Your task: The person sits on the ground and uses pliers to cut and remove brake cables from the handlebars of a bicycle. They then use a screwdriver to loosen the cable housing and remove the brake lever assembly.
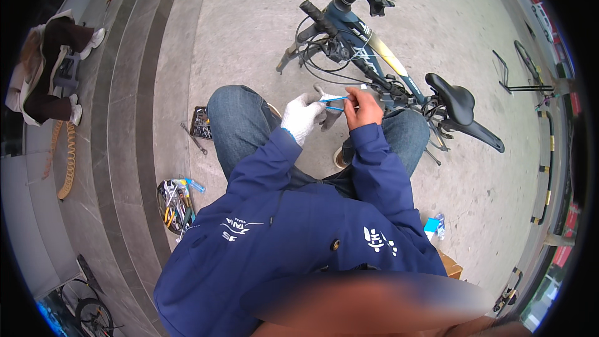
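Glove [332, 115] is pinched between gloved left hand [302, 116] and bare right hand [364, 108], its blue-edged cuff [336, 99] stretched crosswise between them.

I saw a white glove [299, 118] with a blue hem and a greyish-white glove [329, 118] with a bright blue cuff. My view also showed a navy jacket [293, 224] printed in white, faded blue jeans [232, 122], and a dark blue bicycle frame [388, 55] shading into pale yellow. The saddle [458, 103] was black, the floor [249, 19] mottled grey.
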A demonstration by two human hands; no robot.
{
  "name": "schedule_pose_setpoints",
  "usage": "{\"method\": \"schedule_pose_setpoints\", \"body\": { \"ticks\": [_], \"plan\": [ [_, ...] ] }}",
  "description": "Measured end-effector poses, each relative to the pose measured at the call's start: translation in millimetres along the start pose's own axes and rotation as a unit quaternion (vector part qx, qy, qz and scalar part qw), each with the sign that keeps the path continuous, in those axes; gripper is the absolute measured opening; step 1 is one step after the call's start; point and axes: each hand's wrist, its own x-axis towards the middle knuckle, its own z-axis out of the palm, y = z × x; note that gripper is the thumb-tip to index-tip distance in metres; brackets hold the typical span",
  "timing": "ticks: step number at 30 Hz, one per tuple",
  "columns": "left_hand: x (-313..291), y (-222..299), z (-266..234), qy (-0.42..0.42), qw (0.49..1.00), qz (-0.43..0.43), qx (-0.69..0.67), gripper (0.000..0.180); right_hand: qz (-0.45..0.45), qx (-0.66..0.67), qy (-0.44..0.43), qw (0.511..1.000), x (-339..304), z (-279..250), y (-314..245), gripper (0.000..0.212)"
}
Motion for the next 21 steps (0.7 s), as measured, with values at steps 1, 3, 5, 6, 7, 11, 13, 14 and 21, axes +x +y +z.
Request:
{"method": "schedule_pose_setpoints", "body": {
  "ticks": [1, 3, 5, 6, 7, 11, 13, 14, 21],
  "plan": [
    [0, -1, -1, 0.000, 1.000, -0.005, 0.006, 0.028, -0.066, -0.043, 0.062, 0.995, 0, 1, -5, 0.030],
    [0, 0, -1, -0.023, 0.998, -0.019, -0.058, 0.025, -0.238, -0.035, 0.027, 0.970, -2, 7, -15, 0.032],
    [-4, 3, -1, -0.035, 0.994, -0.038, -0.093, 0.024, -0.284, -0.031, -0.001, 0.958, -7, 16, -24, 0.031],
    [-6, 6, -1, -0.037, 0.994, -0.043, -0.097, 0.024, -0.267, -0.041, 0.022, 0.963, -8, 21, -25, 0.026],
    [-7, 9, 0, -0.017, 0.993, -0.067, -0.094, 0.024, -0.219, -0.041, 0.015, 0.975, -11, 23, -26, 0.023],
    [-15, 19, 6, 0.018, 0.994, -0.038, -0.097, 0.020, -0.045, -0.104, -0.119, 0.986, -21, 29, -19, 0.019],
    [-20, 18, 9, 0.005, 1.000, 0.014, -0.003, 0.019, 0.015, -0.196, -0.259, 0.946, -18, 28, -15, 0.023],
    [-20, 18, 9, 0.003, 0.998, 0.036, 0.044, 0.019, 0.032, -0.252, -0.339, 0.906, -9, 27, -13, 0.026],
    [-33, 9, 9, -0.043, 0.942, 0.103, 0.316, 0.016, 0.269, 0.623, -0.248, 0.692, 26, 30, 25, 0.045]
  ]
}}
